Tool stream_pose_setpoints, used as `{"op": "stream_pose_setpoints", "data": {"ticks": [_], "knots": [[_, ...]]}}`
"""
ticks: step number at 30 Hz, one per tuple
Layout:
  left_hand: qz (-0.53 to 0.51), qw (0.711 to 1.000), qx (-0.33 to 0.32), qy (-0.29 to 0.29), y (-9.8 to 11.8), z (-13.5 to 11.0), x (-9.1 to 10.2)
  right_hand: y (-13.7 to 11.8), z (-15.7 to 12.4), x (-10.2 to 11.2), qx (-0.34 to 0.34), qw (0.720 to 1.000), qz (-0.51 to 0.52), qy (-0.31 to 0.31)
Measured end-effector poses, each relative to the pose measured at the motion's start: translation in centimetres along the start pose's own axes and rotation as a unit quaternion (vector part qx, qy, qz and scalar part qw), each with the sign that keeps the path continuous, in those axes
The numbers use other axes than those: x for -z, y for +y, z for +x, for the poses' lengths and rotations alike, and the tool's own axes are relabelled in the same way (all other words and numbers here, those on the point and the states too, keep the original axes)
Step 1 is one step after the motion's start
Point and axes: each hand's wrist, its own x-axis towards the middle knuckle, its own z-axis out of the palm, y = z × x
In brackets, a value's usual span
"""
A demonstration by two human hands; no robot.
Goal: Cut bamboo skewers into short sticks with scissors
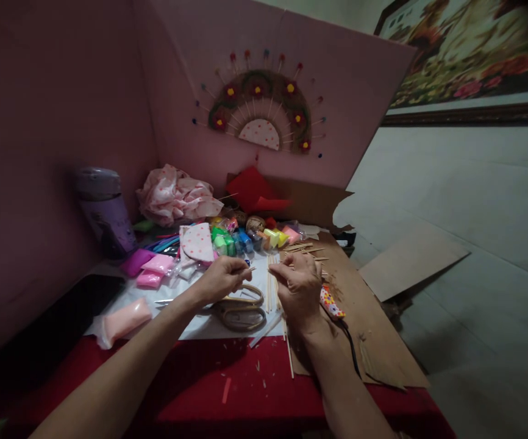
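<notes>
My left hand (225, 279) is closed in a pinch on a short wooden stick (252, 269), whose pale end pokes out past the fingertips. A small dark blue ball (247, 262) shows beside those fingers; whether it is joined to the stick I cannot tell. Facing it, my right hand (298, 289) also pinches, thumb against fingers, and what is between them is too small to make out. Under the hands lie large scissors (244, 317) with gold-coloured handles. Several long wooden sticks (271, 292) lie between the hands, near a translucent glue stick (265, 330).
Packets of coloured clay (231, 242), pink clay bags (124, 320) and a purple tumbler (106, 219) stand leftward and behind. Right lie cardboard (360, 329) and a flower-patterned tool (332, 303) with a black cord. A pink board (337, 110) with a fan-shaped decoration (257, 88) leans behind.
</notes>
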Motion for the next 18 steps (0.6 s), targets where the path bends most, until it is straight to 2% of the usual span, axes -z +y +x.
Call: {"op": "stream_pose_setpoints", "data": {"ticks": [2, 5, 7, 9, 11, 14, 18], "knots": [[0.016, 0.999, -0.015, 0.029, 0.0, 0.0, -0.1, -0.1, -0.2, -0.2, 0.037, 0.999, -0.002, -0.029], [0.040, 0.996, -0.032, 0.074, 0.0, 0.1, -0.1, 0.0, -0.5, -0.9, 0.102, 0.988, -0.011, -0.113], [0.039, 0.994, -0.038, 0.095, 0.0, 0.1, 0.0, 0.5, -0.5, -1.4, 0.111, 0.983, -0.039, -0.141], [0.034, 0.993, -0.043, 0.108, 0.0, 0.0, 0.0, 1.3, -0.4, -1.7, 0.075, 0.985, -0.076, -0.133], [0.038, 0.991, -0.056, 0.117, 0.1, 0.0, 0.0, 2.4, -0.1, -1.9, 0.010, 0.987, -0.113, -0.117], [0.060, 0.984, -0.093, 0.143, 0.1, -0.2, -0.2, 3.3, 0.0, -2.0, -0.063, 0.981, -0.146, -0.107], [0.065, 0.962, -0.172, 0.201, 0.1, -0.5, -0.4, 2.6, -0.2, -2.0, -0.050, 0.985, -0.128, -0.100]]}}
